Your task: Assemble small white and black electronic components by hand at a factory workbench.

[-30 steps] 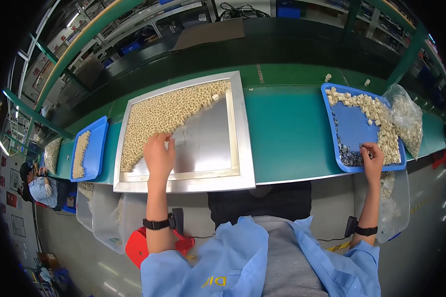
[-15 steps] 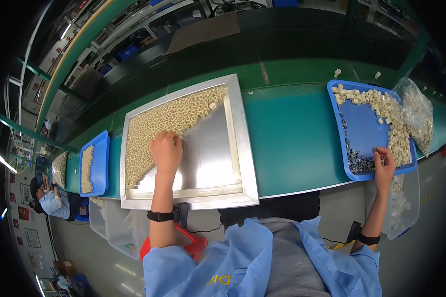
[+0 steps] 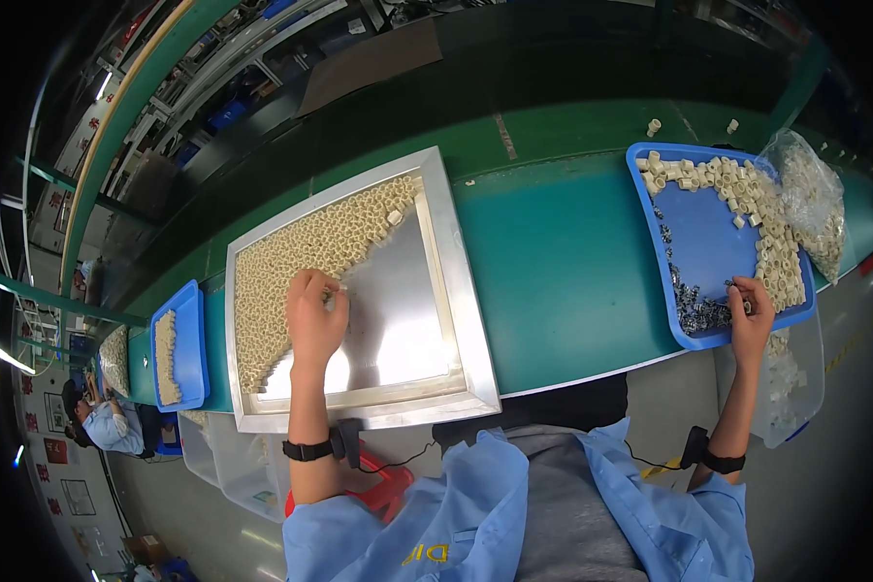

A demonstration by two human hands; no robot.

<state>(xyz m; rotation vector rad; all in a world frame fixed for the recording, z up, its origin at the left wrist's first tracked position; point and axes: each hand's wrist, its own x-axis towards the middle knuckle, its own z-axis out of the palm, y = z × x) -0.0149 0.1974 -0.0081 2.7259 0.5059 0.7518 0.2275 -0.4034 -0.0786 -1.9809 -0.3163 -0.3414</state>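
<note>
A metal-framed tray (image 3: 468,291) holds beige cylindrical plastic pieces (image 3: 301,238) packed in rows, with bare shiny metal on its right side. Over the edge of the packed pieces, my left hand (image 3: 315,315) is closed in a pinch. Something pale seems to show at its fingertips, too small to make out. To the right, my right hand (image 3: 752,320) pinches a small dark metal part (image 3: 730,283) above the blue tray (image 3: 713,242). That tray holds loose beige cylinders (image 3: 781,272) along its far and right sides and a heap of small dark metal parts (image 3: 698,310) near its left corner.
Beside the blue tray lies a clear plastic bag (image 3: 813,199) of pieces. Another blue tray (image 3: 192,344) with beige pieces stands at the far left. The green bench (image 3: 553,262) runs between the trays. A red stool (image 3: 383,490) and plastic bins (image 3: 242,475) are below. A person (image 3: 112,422) sits farther left.
My left hand has turned, its thumb and fingertips now showing in a pinch at the rows' edge. My right hand stays over the metal parts. The whole view has shifted slightly.
</note>
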